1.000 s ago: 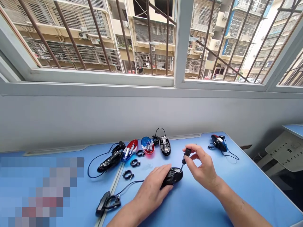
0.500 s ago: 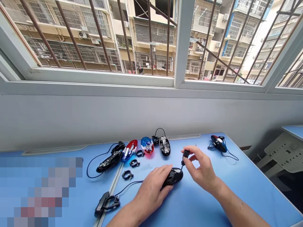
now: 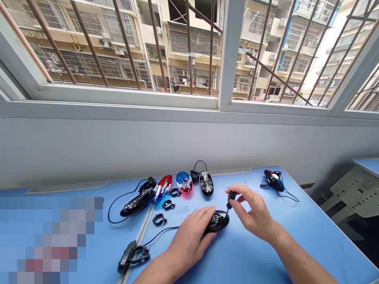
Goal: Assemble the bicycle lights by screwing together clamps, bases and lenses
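- fingers (image 3: 240, 190) of the right hand (image 3: 253, 211) pinch a black screwdriver (image 3: 231, 198), its shaft slanting down to the right end of a black housing (image 3: 218, 221); the left hand (image 3: 191, 234) grips that housing's left part against the blue table (image 3: 319, 244).
- judging by this, screwdriver work is in hand; the next move calls for steady pressure, a small twist and a firm left hold. whether the tip sits in a screw cannot be told.
- left of the hands, a cable (image 3: 161, 234) runs toward a clamp-mounted black box (image 3: 127, 258) on the pale seam (image 3: 145, 224).
- beyond, three ring clamps (image 3: 160, 219), then two red-and-blue shells (image 3: 162, 188) and an open black shell (image 3: 206, 183) near the table's far edge.
- a wired unit (image 3: 274, 180) sits by the far right corner; the right edge lies well apart from the right wrist, leaving turning room.
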`<state>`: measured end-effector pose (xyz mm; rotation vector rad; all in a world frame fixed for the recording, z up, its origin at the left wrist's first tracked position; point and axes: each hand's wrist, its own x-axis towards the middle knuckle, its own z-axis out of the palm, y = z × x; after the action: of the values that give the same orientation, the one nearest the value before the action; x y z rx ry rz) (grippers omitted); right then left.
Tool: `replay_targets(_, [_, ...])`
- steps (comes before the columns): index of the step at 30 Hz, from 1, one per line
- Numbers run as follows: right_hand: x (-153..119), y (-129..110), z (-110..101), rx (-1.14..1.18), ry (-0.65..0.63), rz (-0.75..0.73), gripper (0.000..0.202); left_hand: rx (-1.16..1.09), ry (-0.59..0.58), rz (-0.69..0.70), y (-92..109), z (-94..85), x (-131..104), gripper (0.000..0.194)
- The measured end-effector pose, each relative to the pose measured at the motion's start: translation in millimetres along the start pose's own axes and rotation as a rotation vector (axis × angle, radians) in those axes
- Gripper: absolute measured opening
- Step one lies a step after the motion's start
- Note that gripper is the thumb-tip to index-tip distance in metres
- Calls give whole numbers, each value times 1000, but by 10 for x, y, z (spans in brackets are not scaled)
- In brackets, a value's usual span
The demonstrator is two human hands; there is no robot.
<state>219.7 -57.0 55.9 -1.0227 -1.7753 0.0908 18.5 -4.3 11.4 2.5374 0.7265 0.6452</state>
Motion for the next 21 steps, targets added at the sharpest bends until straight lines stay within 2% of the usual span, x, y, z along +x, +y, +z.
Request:
replay_targets(13, [-7,-25,-67,-10,-45,-24,41,-1,-25,-16,-26,23,-3,57])
replay_targets(21, [7,-9,-84,40,-148,-13,38,-5,51,60,-93,102,-2,58])
